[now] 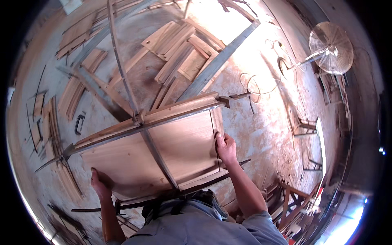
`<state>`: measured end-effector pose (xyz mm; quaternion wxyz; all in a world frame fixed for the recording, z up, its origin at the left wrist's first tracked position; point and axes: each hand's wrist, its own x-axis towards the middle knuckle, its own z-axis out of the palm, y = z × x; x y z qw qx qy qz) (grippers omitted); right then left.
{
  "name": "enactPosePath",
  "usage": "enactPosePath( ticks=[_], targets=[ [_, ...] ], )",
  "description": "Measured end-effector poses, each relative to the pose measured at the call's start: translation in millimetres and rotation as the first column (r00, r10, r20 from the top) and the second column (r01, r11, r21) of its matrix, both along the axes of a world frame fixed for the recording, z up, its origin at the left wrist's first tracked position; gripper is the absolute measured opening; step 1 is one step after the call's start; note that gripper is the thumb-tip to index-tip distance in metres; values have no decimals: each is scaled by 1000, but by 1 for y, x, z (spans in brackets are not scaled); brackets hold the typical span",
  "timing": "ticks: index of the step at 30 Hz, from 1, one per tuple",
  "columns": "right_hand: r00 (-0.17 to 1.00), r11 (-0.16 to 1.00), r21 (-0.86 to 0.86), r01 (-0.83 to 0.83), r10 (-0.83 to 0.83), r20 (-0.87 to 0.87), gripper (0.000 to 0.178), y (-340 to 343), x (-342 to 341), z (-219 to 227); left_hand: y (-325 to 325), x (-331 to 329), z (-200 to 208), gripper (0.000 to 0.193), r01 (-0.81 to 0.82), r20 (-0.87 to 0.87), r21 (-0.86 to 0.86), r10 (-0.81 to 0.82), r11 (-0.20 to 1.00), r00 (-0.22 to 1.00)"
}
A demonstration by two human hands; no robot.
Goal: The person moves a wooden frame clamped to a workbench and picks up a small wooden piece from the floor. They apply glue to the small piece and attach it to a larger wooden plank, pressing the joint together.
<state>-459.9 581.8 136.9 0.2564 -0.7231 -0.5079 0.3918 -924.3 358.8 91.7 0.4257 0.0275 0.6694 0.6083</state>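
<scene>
A wide pale wooden panel [183, 136] lies in front of me, with a thick wooden rail [179, 108] along its far edge. My left hand [101, 184] grips the panel's left edge, thumb on top and fingers hidden below. On the right, my right hand [226, 150] is closed round the wooden end strip [217, 118], beside a thin dark line between strip and panel. One metal bar clamp [183, 111] runs along the far rail. A second bar clamp [157, 157] crosses over the panel's middle, and a third bar clamp [87, 210] lies along the near edge.
Beyond the panel, stacked wooden boards [175, 45] lie around a blue-grey beam [220, 61]. A black C-clamp [80, 123] and long boards [53, 130] are on the floor at left. A pedestal fan [330, 48] stands far right, with loose cable [261, 90] on the floor.
</scene>
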Motion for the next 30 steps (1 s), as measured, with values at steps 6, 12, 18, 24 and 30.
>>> enactPosePath(
  ticks=[6, 12, 18, 24, 30],
  targets=[
    [967, 984, -50, -173, 160, -196, 38, -25, 1, 3, -85, 65, 35, 43, -348, 2, 129, 351, 928, 936],
    [924, 960, -150, -235, 172, -342, 29, -42, -11, -15, -141, 118, 64, 28, -672, -8, -27, 672, 740, 740],
    [844, 853, 122, -508, 521, -126, 40, -78, -63, -28, -262, 130, 41, 39, -683, -205, -217, 652, 697, 730],
    [745, 795, 141, -590, 603, -287, 52, -150, -128, -3, -366, 169, 39, 41, -772, -153, -176, 758, 610, 634],
    [666, 695, 47, -717, 704, -246, 53, -233, -195, 9, -468, 176, 25, 44, -854, -192, -158, 833, 495, 519]
  ],
)
